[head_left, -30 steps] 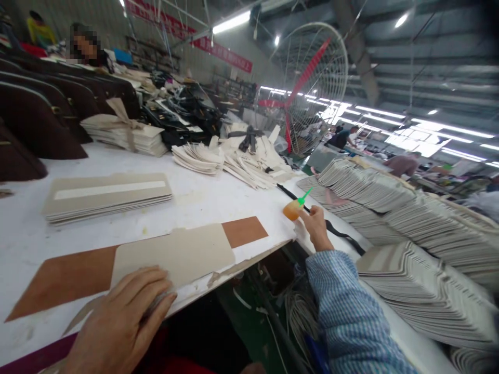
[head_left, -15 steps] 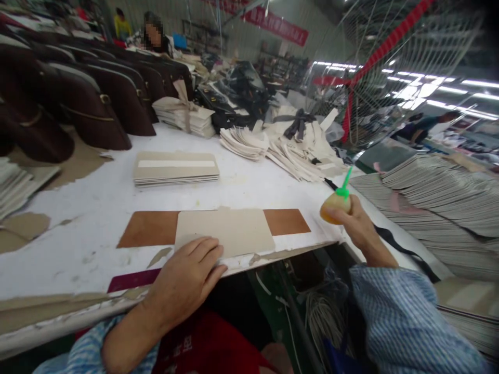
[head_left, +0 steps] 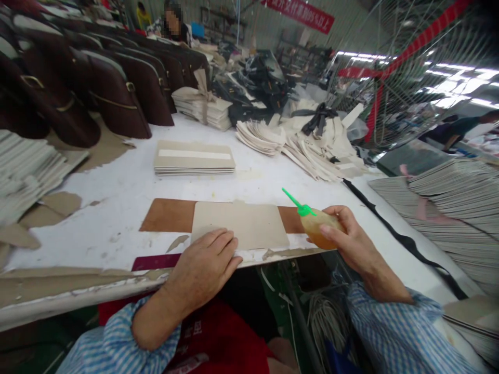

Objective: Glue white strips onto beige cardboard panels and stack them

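Note:
Near the table's front edge, my left hand [head_left: 208, 267] lies flat on the lower left part of a beige panel [head_left: 244, 223], its fingers stretched out and holding nothing. The panel lies across a brown strip [head_left: 167, 215], whose two ends show on either side. My right hand [head_left: 351, 239] is wrapped round a soft bottle [head_left: 320, 228] of amber liquid with a green nozzle. The bottle is tilted, nozzle pointing up and left, in front of the strip's right end. A dark purple piece [head_left: 156, 262] lies left of my left hand.
A small stack of beige panels [head_left: 195, 158] sits behind the strip. Dark brown bags [head_left: 113, 93] stand at the back left. Tied beige pieces [head_left: 259, 136] lie farther back. Tall stacks [head_left: 456, 208] and a black strap [head_left: 405, 241] are at the right. A person sits far behind.
My right hand has brought the bottle left, close to the strip's right end, and its nozzle has tipped over to the left. My left hand stays on the panel. The view has shifted.

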Tool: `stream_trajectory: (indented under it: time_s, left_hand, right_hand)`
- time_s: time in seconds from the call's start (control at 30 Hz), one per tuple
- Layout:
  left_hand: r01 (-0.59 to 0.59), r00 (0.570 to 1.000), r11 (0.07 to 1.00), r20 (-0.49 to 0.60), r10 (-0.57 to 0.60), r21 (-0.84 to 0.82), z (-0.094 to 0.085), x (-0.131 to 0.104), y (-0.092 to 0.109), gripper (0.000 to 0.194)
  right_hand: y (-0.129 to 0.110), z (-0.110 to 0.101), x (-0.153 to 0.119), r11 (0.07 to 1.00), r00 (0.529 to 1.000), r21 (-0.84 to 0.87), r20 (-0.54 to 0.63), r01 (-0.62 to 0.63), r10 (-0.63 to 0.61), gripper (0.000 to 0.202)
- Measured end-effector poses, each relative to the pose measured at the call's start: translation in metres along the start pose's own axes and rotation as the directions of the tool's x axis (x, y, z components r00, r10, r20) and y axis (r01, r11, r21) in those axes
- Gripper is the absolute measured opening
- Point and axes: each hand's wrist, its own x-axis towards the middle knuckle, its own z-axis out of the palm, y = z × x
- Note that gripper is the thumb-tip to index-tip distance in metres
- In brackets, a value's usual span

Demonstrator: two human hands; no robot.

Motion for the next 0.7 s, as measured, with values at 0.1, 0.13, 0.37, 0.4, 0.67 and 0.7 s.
stream_trajectory:
  time_s: [0.1, 0.13, 0.37, 0.4, 0.67, 0.7]
  left_hand:
    - [0.013, 1.0, 1.0, 0.002, -0.013, -0.015, -0.001, 0.0, 0.001, 0.032]
    - [0.015, 1.0, 1.0, 0.001, -0.015, -0.02, -0.001, 0.0, 0.001, 0.032]
    - [0.009, 0.999, 1.0, -0.031, -0.009, -0.009, 0.001, -0.001, 0.0, 0.034]
    - [0.008, 1.0, 1.0, -0.028, -0.008, -0.01, 0.001, -0.002, -0.001, 0.033]
    - [0.012, 1.0, 1.0, -0.028, -0.013, -0.014, 0.002, -0.001, -0.001, 0.032]
    - [0.011, 1.0, 1.0, -0.029, -0.011, -0.014, 0.002, -0.001, -0.001, 0.032]
  right_hand:
    - [-0.003, 0.004, -0.005, 0.981, 0.995, 0.171, 0.057, -0.093, 0.084, 0.061]
    - [-0.005, 0.005, -0.006, 0.963, 0.991, 0.236, 0.072, -0.127, 0.112, 0.062]
    - [-0.004, 0.012, -0.008, 0.843, 0.978, 0.497, 0.087, -0.206, 0.187, 0.061]
    - [-0.002, 0.014, -0.008, 0.846, 0.978, 0.491, 0.079, -0.208, 0.194, 0.065]
    - [-0.018, 0.004, -0.009, 1.0, 0.991, -0.014, -0.133, -0.009, 0.007, 0.065]
    - [-0.023, 0.002, -0.008, 0.997, 0.99, -0.073, -0.143, 0.008, -0.018, 0.064]
